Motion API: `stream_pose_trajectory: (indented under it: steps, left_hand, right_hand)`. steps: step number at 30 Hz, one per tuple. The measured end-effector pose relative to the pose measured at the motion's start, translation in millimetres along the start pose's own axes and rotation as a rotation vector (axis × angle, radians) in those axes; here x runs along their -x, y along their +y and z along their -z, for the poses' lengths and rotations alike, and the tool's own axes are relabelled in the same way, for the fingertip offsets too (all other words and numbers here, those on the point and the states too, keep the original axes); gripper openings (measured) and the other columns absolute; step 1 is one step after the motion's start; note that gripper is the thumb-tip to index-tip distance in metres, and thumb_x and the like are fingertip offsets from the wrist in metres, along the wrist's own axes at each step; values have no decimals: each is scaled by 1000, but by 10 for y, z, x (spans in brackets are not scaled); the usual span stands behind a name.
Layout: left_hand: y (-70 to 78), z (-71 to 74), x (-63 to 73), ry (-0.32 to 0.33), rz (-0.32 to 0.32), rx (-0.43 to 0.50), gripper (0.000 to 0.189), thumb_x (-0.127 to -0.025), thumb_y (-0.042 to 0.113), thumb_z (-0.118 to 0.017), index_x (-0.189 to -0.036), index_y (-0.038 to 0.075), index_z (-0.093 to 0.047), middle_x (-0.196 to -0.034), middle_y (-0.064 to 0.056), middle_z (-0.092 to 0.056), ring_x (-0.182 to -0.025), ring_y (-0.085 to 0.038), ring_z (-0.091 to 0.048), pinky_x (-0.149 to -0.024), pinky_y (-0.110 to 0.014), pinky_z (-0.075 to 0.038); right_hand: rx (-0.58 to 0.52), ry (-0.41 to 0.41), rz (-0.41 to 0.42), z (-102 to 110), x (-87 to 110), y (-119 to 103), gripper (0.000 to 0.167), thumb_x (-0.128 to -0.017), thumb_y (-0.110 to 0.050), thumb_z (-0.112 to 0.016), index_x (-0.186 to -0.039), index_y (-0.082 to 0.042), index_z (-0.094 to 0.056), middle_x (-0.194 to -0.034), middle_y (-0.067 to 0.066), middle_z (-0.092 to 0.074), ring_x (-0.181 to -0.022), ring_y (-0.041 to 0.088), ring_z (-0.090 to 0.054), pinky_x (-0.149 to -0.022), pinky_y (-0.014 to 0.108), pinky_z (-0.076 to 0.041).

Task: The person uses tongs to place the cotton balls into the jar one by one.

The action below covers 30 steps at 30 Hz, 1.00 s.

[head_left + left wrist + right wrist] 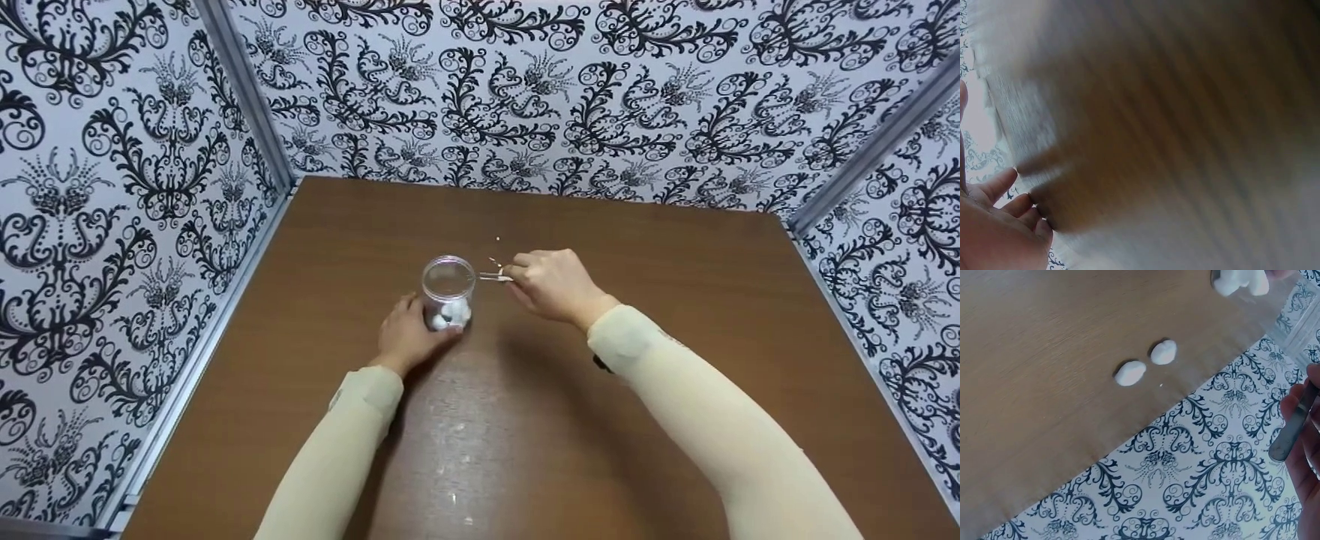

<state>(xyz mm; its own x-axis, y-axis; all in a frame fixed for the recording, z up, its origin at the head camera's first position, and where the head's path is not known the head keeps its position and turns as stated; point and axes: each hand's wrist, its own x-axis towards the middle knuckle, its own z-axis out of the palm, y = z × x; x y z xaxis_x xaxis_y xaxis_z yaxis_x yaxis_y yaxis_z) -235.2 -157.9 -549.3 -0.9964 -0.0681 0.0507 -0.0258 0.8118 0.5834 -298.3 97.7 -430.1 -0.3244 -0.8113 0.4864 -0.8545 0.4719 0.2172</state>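
A clear jar with white cotton balls in its lower part stands on the brown table. My left hand holds its side, thumb at the front and fingers at the left. In the left wrist view the fingers show at the lower left; the jar cannot be made out. Just right of the jar's rim, my right hand pinches metal tweezers, prongs pointing left. The right wrist view shows the rounded end of the tweezers and two cotton balls, one beside the other, on the table.
Small white specks lie on the table beyond the right hand. Patterned black-and-white walls enclose the table at the back and both sides, with metal frame posts at the corners.
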Motion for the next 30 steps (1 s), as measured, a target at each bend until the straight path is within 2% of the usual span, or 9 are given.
stream_pose_trajectory:
  steps: [8, 15, 23, 30]
  left_hand:
    - [-20, 18, 6, -7, 14, 1, 95, -77, 64, -75, -143, 1, -49, -151, -21, -41, -138, -39, -36, -111, -53, -30]
    - [-28, 25, 15, -25, 12, -1, 91, -76, 64, -75, -140, 2, -52, -152, -20, -38, -141, -36, -33, -110, -55, -29]
    - [-30, 16, 7, -22, 17, -7, 94, -76, 65, -75, -141, 2, -51, -152, -19, -39, -142, -36, -32, -111, -53, -28]
    - [-20, -7, -7, -13, 2, -2, 94, -75, 65, -75, -141, 2, -52, -150, -20, -41, -139, -37, -36, -109, -55, -31]
  right_hand:
    - [-13, 0, -32, 40, 156, 108, 11, -88, -19, -73, -95, -11, -75, -79, 1, -63, -65, 22, -63, -49, 39, -49]
    - [12, 9, -45, 13, 328, 213, 9, -88, -17, -72, -93, -9, -74, -76, 1, -60, -62, 24, -61, -46, 41, -48]
    - [9, -44, -96, -25, 502, 303, 6, -88, -15, -71, -91, -12, -75, -75, 1, -60, -60, 23, -61, -47, 41, -48]
    - [-6, -63, -122, -74, 641, 362, 5, -84, -11, -74, -89, -11, -75, -75, 1, -61, -61, 23, -62, -47, 42, -48]
